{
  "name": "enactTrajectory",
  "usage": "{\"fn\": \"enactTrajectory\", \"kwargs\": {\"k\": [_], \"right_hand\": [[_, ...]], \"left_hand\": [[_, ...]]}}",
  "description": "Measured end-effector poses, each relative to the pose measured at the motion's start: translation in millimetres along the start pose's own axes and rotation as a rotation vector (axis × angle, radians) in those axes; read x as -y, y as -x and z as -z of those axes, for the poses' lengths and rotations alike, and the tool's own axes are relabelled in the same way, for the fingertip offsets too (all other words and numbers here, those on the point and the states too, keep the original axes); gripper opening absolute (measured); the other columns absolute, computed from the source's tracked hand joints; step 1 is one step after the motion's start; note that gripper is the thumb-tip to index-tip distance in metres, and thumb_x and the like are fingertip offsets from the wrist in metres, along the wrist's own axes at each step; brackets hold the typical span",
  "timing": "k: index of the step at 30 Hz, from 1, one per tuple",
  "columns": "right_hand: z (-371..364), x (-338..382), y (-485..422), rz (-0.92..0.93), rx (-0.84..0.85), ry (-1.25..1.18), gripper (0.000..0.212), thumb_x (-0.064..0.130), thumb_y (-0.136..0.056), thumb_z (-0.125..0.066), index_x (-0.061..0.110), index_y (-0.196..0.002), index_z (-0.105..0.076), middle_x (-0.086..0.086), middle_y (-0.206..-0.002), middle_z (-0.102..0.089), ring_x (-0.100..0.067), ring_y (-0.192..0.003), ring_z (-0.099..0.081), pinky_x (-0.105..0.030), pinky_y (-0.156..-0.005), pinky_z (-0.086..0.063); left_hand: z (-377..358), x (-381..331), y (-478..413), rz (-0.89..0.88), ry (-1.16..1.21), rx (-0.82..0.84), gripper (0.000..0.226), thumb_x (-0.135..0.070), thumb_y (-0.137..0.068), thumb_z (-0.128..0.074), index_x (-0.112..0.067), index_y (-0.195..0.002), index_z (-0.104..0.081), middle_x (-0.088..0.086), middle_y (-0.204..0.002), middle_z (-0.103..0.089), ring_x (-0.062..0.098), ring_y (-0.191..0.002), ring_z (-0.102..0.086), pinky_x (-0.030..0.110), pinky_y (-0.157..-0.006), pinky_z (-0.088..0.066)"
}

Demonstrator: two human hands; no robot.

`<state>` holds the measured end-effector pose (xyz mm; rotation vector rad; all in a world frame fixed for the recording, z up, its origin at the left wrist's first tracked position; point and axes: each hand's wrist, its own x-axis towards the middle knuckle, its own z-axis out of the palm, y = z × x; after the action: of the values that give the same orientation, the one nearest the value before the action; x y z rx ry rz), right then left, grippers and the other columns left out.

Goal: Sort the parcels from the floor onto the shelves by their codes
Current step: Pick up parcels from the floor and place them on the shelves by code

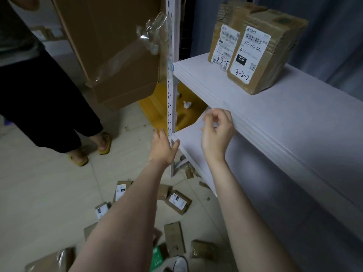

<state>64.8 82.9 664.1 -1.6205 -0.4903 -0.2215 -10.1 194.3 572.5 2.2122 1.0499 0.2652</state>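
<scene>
Currently parcel 3-2-2 (263, 55) stands on the upper shelf (294, 118), printed label "220 270 040" and "220". Parcel 3-2-5 (223, 42) touches it, label partly hidden. Floor parcels (177, 202) lie scattered below, labels too small to read, some covered by the forearms. Left hand (163, 148): fingers spread, empty, beside the shelf post (170, 95). Right hand (216, 134): fingers loosely curled, empty, at the shelf edge
</scene>
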Motion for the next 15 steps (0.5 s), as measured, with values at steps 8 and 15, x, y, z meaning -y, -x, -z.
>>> {"fn": "enactTrajectory", "kwargs": {"k": [8,15], "right_hand": [[-23,-15,110,-0.130,0.127,0.152,0.016,0.013,-0.090,-0.062,0.005,-0.077,-0.065,-0.002,-0.095,-0.059,-0.002,-0.079,-0.055,-0.021,-0.074,-0.047],[-24,-52,216,-0.324,0.202,0.366,0.022,0.011,-0.079,-0.070,0.012,-0.064,-0.055,-0.007,-0.087,-0.060,-0.014,-0.079,-0.052,-0.030,-0.077,-0.043]], "left_hand": [[22,84,74,0.045,-0.063,0.130,0.070,-0.035,-0.099,-0.050,-0.001,-0.152,-0.018,0.018,-0.156,-0.023,0.035,-0.139,-0.034,0.042,-0.110,-0.034],[32,182,143,0.115,-0.172,0.263,0.032,-0.023,-0.097,-0.049,-0.004,-0.121,-0.059,0.017,-0.131,-0.048,0.036,-0.111,-0.057,0.041,-0.093,-0.048]]}}
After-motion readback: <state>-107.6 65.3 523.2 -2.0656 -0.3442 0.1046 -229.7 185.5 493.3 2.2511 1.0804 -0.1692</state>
